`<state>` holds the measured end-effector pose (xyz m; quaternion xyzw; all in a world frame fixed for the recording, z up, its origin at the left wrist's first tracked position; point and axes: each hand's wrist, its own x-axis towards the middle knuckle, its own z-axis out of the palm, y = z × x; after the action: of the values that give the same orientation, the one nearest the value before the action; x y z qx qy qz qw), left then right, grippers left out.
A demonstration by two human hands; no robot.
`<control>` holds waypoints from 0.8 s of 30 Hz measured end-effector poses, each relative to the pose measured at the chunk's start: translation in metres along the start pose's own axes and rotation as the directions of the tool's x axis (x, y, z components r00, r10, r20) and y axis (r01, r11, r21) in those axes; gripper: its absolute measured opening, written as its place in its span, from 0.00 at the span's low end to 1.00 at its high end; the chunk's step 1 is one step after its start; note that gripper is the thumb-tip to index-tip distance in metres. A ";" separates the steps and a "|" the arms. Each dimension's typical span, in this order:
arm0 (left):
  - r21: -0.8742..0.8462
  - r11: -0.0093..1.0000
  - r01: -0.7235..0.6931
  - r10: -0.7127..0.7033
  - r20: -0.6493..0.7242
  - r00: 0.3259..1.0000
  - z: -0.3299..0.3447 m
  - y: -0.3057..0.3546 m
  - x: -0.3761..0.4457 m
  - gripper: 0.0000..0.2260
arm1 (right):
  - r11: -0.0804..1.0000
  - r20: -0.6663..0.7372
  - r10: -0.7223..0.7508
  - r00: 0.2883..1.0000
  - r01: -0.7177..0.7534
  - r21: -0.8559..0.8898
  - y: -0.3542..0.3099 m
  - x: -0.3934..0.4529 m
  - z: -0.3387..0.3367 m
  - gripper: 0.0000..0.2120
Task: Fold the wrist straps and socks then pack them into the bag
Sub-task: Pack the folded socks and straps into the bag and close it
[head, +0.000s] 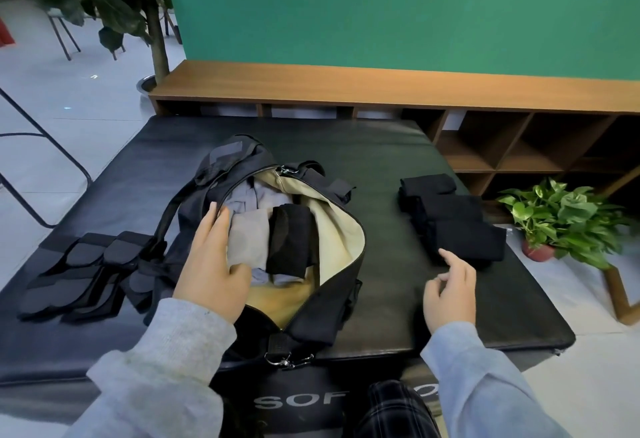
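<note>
A black duffel bag [322,306] with a cream lining lies unzipped in the middle of the black mat. Inside it lie grey clothes and a folded black sock [289,240]. My left hand [211,264] rests flat on the grey clothes at the bag's left rim, fingers spread. Folded black socks [457,221] are stacked in a row on the mat to the right of the bag. My right hand [450,293] hovers just in front of that row, fingers loosely apart, index finger near the closest sock. Black and grey wrist straps [83,274] lie folded at the mat's left.
The black padded mat [415,302] sits on the floor in front of a low wooden shelf [502,146] and green wall. A potted plant [561,222] stands off the mat's right edge, a tree [152,21] at back left, and black chair legs [41,167] at left.
</note>
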<state>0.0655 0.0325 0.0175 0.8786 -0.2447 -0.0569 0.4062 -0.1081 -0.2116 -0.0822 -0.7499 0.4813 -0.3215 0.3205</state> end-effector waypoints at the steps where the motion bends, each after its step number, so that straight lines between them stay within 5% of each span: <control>1: -0.001 1.000 0.003 -0.003 0.006 1.000 0.002 0.000 0.000 0.32 | 0.997 0.009 0.078 0.997 -0.078 -0.010 0.003 0.001 0.000 0.26; 11: -0.023 1.000 -0.004 0.005 0.017 1.000 0.011 0.000 0.001 0.32 | 0.881 0.210 0.332 0.920 -0.222 -0.417 -0.001 0.053 0.000 0.40; 24: -0.035 0.999 -0.012 0.013 0.018 1.000 0.018 -0.003 0.004 0.33 | 0.830 0.254 0.386 0.887 -0.213 -0.516 0.002 0.077 0.006 0.32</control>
<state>0.0642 0.0200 0.0040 0.8693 -0.2529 -0.0667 0.4194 -0.0788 -0.2828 -0.0739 -0.7633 0.5939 -0.0008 0.2543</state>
